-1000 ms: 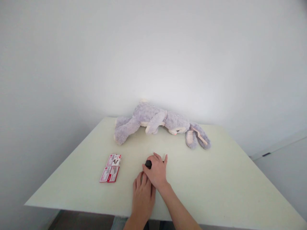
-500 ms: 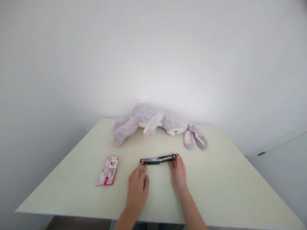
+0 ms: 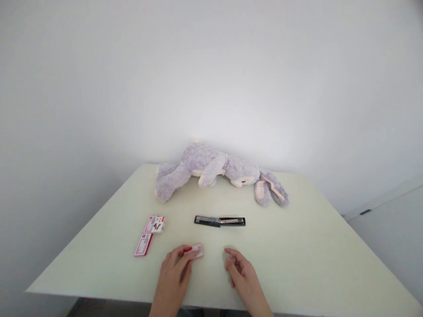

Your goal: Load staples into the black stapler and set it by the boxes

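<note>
Fingers [image 3: 185,256] of the left hand [image 3: 172,277] pinch a staple box [image 3: 195,251]; right hand [image 3: 241,273] fingers hang loosely curled just beside it, the opened stapler [image 3: 220,221] beyond.

No words or numbers can be read: the red and white boxes [image 3: 154,224] at the near left of the table [image 3: 297,246] carry print, but it is too small and blurred to make out

I count one plush rabbit [image 3: 221,171], one opened stapler [image 3: 220,221], three small red-and-white boxes [image 3: 154,224] including one at lower centre, two hands [image 3: 172,277], one table [image 3: 313,246].
</note>
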Tool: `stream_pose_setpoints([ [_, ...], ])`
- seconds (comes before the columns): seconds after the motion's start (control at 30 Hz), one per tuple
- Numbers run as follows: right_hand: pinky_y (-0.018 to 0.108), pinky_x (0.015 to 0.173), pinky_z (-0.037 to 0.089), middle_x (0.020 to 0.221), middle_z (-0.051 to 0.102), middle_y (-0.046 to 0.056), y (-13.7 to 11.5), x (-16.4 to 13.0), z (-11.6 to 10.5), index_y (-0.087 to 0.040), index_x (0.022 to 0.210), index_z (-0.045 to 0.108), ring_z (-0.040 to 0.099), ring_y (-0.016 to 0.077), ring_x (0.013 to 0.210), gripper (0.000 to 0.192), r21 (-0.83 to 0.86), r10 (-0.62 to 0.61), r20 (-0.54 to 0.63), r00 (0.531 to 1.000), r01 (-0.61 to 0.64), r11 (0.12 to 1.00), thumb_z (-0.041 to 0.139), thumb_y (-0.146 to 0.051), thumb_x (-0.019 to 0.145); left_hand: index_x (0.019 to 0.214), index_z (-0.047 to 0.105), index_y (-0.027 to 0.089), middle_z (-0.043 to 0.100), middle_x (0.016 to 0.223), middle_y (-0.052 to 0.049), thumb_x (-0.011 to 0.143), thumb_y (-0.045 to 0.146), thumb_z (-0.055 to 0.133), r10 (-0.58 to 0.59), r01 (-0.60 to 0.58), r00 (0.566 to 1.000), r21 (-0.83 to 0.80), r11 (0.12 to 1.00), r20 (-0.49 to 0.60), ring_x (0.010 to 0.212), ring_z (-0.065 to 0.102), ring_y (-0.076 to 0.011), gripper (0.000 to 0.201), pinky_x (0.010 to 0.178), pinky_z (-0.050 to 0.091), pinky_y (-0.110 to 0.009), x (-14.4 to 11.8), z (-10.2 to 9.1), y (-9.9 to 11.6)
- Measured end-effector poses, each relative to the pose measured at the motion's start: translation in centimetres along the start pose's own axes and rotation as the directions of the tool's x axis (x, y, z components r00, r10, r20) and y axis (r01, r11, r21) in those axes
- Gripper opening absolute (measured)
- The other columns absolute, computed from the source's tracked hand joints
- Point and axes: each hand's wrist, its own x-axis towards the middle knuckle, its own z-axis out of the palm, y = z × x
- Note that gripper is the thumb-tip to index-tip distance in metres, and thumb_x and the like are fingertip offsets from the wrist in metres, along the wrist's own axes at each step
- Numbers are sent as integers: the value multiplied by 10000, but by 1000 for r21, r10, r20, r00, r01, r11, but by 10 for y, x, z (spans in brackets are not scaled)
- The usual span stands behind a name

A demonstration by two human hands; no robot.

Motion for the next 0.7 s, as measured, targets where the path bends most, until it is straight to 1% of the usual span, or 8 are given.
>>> stream_pose_setpoints([
  [0.03,240,446,353,725,583,-29,-4,6,-1,-211,1128,664,451,107,485,512,-41,4,41,999,-2,999,536,-659,918,1252,659,417,612,1308,-29,967,246,504,61,-55,996,-93,994,66,1212,565,-253,366,1040,479,-455,5,7,12],
  [0.1,233,446,294,621,543,-44,-9,18,-6,-196,897,675,408,99,464,483,-113,9,83,997,0,994,532,-658,913,1227,667,369,630,1278,-43,939,201,527,136,-98,979,-235,967,153,1219,562,-252,361,1062,472,-448,16,17,36],
  [0.17,232,461,256,529,478,-61,-12,31,-14,-200,721,619,377,96,461,476,-149,5,85,996,8,989,573,-645,885,1212,663,333,644,1251,-51,911,186,561,169,-105,968,-311,944,185,1211,563,-254,349,1063,474,-444,29,23,53],
  [0.23,233,468,230,505,455,-68,-12,40,-24,-204,667,591,350,94,464,466,-170,5,79,997,9,985,609,-631,853,1226,647,320,648,1254,-50,896,200,600,186,-113,963,-340,934,192,1208,563,-253,354,1060,477,-437,40,24,60],
  [0.4,232,485,214,521,476,-66,-8,46,-54,-202,669,589,340,94,484,458,-228,6,77,997,12,973,616,-627,837,1130,676,313,698,1127,-22,868,229,681,187,-106,960,-349,931,209,1087,609,-239,275,991,496,-405,50,17,49],
  [0.47,233,488,220,502,472,-70,-8,45,-62,-206,664,573,339,92,474,467,-249,11,80,997,9,968,603,-634,848,1151,670,312,701,1136,-22,869,234,689,176,-97,963,-348,932,204,1092,608,-238,294,1002,485,-407,48,16,43],
  [0.53,235,487,241,483,481,-64,-7,44,-62,-203,671,580,352,93,456,484,-266,21,101,995,7,964,568,-643,872,1189,661,318,700,1172,-23,867,246,702,170,-92,965,-349,933,201,1120,600,-242,332,1027,468,-415,46,16,40],
  [0.7,237,499,269,559,520,-49,-3,46,-45,-186,821,650,398,103,495,463,-319,7,115,993,30,947,553,-634,883,1202,656,319,699,1188,-14,838,257,748,148,-73,970,-349,934,192,1138,589,-242,380,1033,460,-410,43,23,36],
])
